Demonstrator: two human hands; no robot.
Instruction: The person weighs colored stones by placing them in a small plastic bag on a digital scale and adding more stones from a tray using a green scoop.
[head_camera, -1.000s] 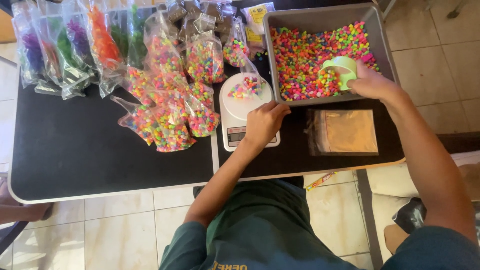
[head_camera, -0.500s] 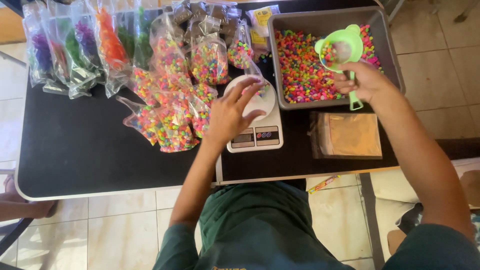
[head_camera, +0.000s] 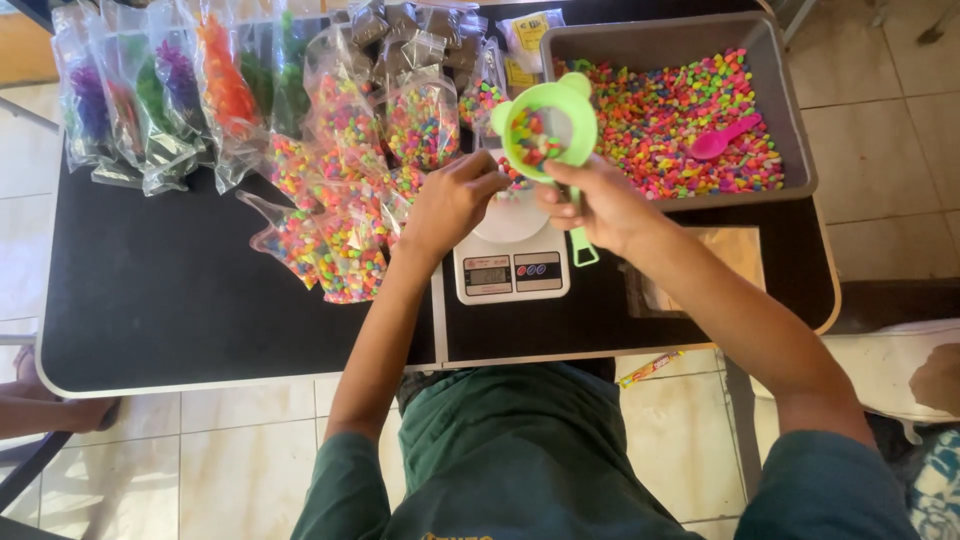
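Note:
My right hand (head_camera: 590, 205) grips a light green scoop (head_camera: 546, 130) holding a few coloured stones, tilted above the white kitchen scale (head_camera: 510, 262). My left hand (head_camera: 452, 200) reaches in beside the scoop over the scale's platform and touches a small clear bag there; the bag is mostly hidden by both hands. Behind the scoop stands a grey tub (head_camera: 770, 60) filled with multicoloured gravel, with a pink spoon (head_camera: 722, 139) lying in it.
Several filled clear bags of coloured stones (head_camera: 335, 210) are piled left of the scale, and bags of coloured items (head_camera: 150, 100) lie at the table's back left. A stack of clear bags (head_camera: 735, 255) lies right of the scale. The black table (head_camera: 170, 310) ends near my body.
My right hand lifted the green scoop out of the tub and carried it left over the scale. My left hand rose from the scale's front to meet the scoop.

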